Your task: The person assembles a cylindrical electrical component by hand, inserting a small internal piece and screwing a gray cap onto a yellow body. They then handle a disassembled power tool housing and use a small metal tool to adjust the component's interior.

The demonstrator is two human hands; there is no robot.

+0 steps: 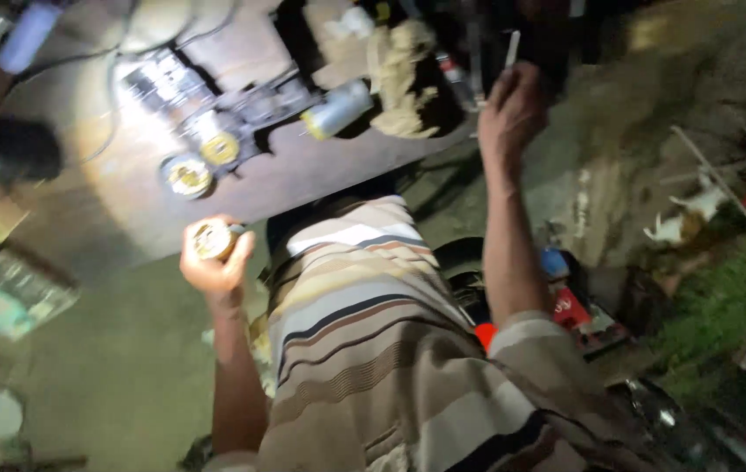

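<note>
My left hand (216, 255) is closed around a small round brass-coloured metal part (212, 238), held just below the near edge of a dark wooden board (320, 170). My right hand (513, 109) is raised at the board's right end and pinches a thin white stick (513, 48) that points upward. On the board, under a bright light, lies a metal assembly (216, 109) with two round brass-coloured discs (188, 177) beside it. A pale cylinder with a yellow end (335, 108) lies near a beige rag (401, 74). My striped shirt (364, 350) fills the lower middle.
A black cylinder (1, 149) lies at the board's left end, with wires (102, 61) running behind it. A greenish flat package (10, 297) sits on the floor at the left. Red and blue items (565, 301) lie by my right arm. Grass (723, 306) and sticks are at the right.
</note>
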